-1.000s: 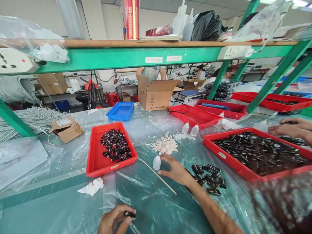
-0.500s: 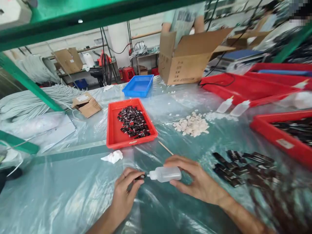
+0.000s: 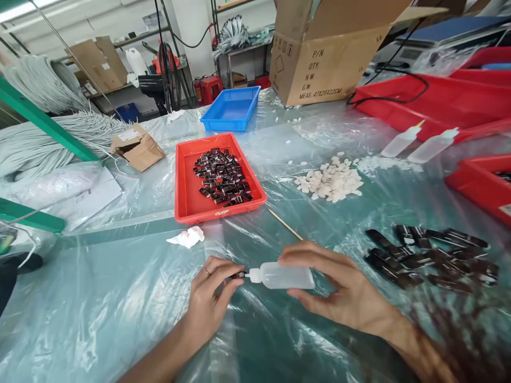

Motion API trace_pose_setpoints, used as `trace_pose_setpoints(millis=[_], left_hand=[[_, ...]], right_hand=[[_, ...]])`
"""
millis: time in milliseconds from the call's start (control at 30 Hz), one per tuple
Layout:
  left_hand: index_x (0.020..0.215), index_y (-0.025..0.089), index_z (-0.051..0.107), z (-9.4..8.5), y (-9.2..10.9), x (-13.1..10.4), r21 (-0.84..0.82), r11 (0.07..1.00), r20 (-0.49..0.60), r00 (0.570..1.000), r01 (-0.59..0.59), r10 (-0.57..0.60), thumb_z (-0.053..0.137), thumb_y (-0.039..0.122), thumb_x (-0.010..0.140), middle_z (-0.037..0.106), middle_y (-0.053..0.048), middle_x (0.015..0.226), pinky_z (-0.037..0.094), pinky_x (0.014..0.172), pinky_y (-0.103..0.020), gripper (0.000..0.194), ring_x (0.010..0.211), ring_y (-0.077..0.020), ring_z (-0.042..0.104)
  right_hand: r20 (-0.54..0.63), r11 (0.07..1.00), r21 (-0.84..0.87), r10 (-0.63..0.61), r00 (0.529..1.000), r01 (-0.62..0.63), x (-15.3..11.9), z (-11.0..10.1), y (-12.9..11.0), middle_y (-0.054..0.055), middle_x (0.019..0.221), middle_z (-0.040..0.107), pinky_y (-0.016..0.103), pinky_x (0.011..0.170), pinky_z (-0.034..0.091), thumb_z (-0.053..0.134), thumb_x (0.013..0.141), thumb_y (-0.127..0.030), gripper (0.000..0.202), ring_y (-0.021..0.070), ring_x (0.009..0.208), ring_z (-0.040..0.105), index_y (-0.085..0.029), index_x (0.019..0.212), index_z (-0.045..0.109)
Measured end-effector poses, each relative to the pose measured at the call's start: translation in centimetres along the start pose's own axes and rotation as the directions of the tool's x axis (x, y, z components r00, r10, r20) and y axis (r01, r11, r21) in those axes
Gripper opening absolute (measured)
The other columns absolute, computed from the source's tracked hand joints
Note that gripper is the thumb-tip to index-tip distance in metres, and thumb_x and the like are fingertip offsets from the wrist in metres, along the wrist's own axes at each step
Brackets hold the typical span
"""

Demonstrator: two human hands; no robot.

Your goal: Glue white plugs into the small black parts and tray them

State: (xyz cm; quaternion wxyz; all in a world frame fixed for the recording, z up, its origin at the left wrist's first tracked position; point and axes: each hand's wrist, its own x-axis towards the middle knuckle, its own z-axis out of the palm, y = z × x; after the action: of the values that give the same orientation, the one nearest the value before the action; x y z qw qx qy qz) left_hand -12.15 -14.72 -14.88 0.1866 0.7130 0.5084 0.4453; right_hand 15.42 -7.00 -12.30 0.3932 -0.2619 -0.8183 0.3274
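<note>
My left hand [image 3: 213,292] pinches a small black piece [image 3: 238,275] between thumb and fingertips; most of it is hidden. With its thumb and fingers, my right hand [image 3: 343,287] holds a translucent squeeze bottle [image 3: 285,276] on its side. The bottle's narrow white nozzle points left and meets the end of the black piece, though I cannot tell whether it goes inside. Beyond my hands, a red tray [image 3: 187,213] holds many small black pieces [image 3: 223,175]. A thin wooden stick [image 3: 285,223] lies between that tray and my right hand.
Loose black pieces [image 3: 427,255] lie at right. A heap of small white pieces [image 3: 331,180] sits beyond, near two more squeeze bottles [image 3: 433,146]. Crumpled tissue [image 3: 187,237] lies before the red tray. Further back stand a blue tray [image 3: 229,125] and a large carton [image 3: 319,69].
The bottle's nozzle has come up against the black piece; a small gap showed before. The camera view has tilted down, and the green overhead beam is out of sight.
</note>
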Motion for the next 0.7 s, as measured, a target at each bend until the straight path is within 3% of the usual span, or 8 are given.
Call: trace_pose_setpoints(millis=[400, 700], left_hand=[[0.125, 0.024, 0.076, -0.20, 0.41, 0.66, 0.017, 0.993, 0.039, 0.992, -0.118, 0.117, 0.069, 0.015, 0.104, 0.077, -0.006, 0.102, 0.059, 0.080, -0.033, 0.024, 0.091, -0.0181, 0.069], [0.125, 0.020, 0.075, -0.02, 0.25, 0.47, 0.030, 0.981, 0.040, 0.981, -0.192, 0.191, 0.065, 0.013, 0.106, 0.077, -0.007, 0.107, 0.059, 0.083, -0.035, 0.023, 0.096, -0.0197, 0.068]], right_hand=[[-0.008, 0.997, -0.063, -0.032, 0.999, 0.032, -0.57, 0.24, -0.99, 0.007, 0.116, 0.077, 0.024, 0.087, 0.067, 0.075, 0.096, -0.019, 0.038, 0.0192, 0.099, 0.081, -0.033, 0.130, 0.063], [-0.006, 0.995, -0.071, -0.072, 0.997, 0.071, -0.19, 0.00, -1.02, 0.008, 0.110, 0.078, 0.024, 0.078, 0.069, 0.072, 0.096, -0.021, 0.034, 0.0192, 0.092, 0.081, -0.031, 0.128, 0.065]])
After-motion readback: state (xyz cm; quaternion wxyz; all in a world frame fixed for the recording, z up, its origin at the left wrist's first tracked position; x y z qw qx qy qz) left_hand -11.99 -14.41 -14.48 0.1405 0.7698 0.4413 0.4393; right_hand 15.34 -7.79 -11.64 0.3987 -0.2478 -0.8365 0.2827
